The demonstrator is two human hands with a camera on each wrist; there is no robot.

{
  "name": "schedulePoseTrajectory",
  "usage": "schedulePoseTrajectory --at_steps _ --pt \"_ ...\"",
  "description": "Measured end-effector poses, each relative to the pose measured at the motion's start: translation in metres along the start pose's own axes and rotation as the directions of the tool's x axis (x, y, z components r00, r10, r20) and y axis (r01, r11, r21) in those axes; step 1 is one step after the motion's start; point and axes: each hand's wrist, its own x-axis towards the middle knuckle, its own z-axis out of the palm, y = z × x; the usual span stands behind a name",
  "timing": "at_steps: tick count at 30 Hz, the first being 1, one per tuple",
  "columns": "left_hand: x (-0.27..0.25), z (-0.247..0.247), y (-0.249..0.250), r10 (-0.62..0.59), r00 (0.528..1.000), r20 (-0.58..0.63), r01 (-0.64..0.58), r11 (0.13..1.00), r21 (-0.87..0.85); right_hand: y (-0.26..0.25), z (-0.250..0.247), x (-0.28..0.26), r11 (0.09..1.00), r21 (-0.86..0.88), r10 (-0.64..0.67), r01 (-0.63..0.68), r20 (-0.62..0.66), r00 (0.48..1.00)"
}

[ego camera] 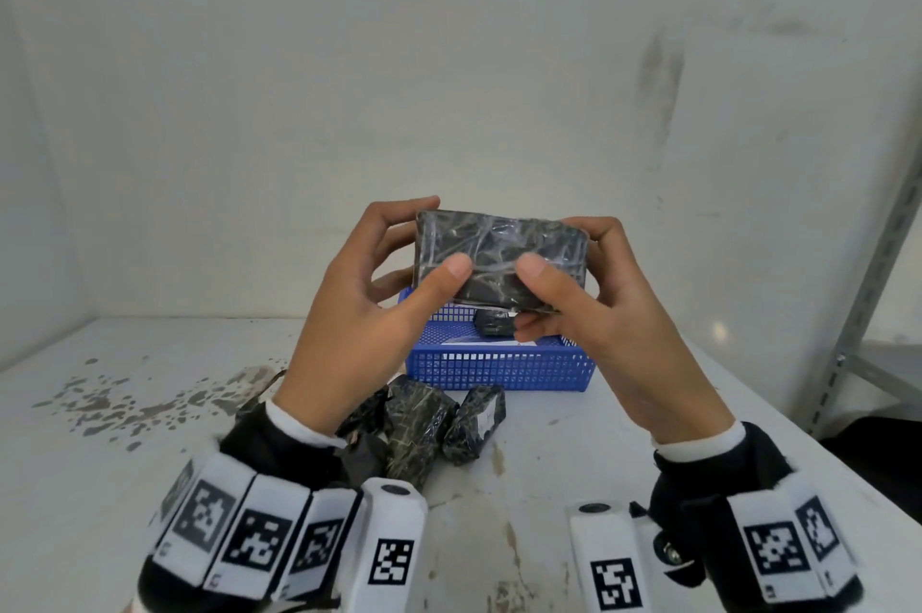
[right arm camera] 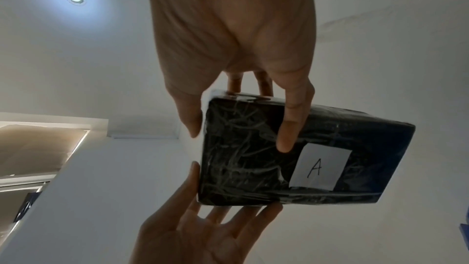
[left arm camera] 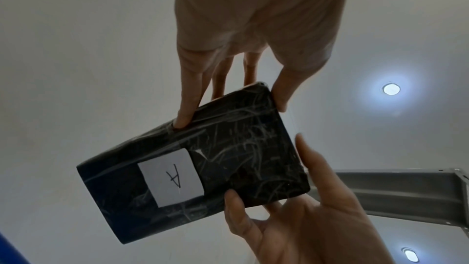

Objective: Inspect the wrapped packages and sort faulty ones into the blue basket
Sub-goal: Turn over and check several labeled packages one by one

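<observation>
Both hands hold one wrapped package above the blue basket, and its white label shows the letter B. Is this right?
Not quite. The label on the package reads A, as both wrist views show. The left hand and right hand do hold it above the blue basket.

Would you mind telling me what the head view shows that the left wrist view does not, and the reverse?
Only the head view shows the blue basket with a small package inside, and the pile of wrapped packages on the table. Only the left wrist view shows the held package's white label marked A, plus ceiling lights. Both show the left hand and right hand holding the wrapped package between them.
</observation>
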Motion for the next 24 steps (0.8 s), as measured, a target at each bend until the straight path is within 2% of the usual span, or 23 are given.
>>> schedulePoseTrajectory --at_steps 6,13,22,24 --pt "-0.001 -0.006 0.004 -0.059 0.998 -0.004 0.058 0.994 -0.092 0.001 -0.004 0.002 0.998 0.056 0.027 -0.029 0.04 0.999" --pt "-0.004 -0.002 0.005 -0.091 0.995 -0.049 0.087 0.994 -0.07 0.001 0.002 0.002 0.999 0.017 0.036 -0.036 0.002 0.999" --pt "-0.003 0.0 0.0 -0.124 0.987 -0.107 0.125 0.992 0.005 -0.002 0.009 -0.003 0.996 -0.077 -0.046 0.044 -0.03 0.998" --pt "-0.003 0.001 -0.001 -0.136 0.985 -0.111 0.132 0.99 -0.039 0.001 0.009 -0.005 0.994 -0.075 -0.08 0.076 -0.042 0.996"
